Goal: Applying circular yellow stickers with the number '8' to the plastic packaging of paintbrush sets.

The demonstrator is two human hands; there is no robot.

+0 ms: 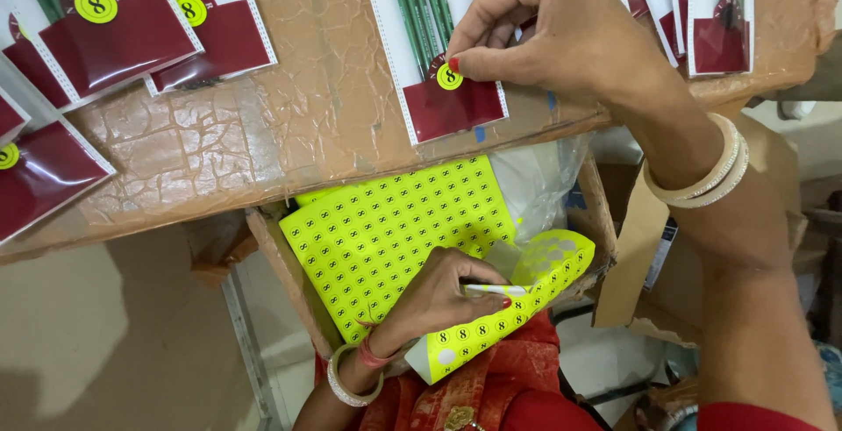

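Bare brown board (289, 106) open left of middle card (443, 63). Further left, two cards (132, 28) block. Right of middle card, right hand (561, 28) and more cards (719, 19) crowd the edge.

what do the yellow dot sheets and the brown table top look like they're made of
Yellow sticker sheet: thin paper, matte neon finish; the strip under the left hand curls and shows empty peeled spots. Table top: probably cardboard under glossy brown tape, going by its wrinkles and shine.
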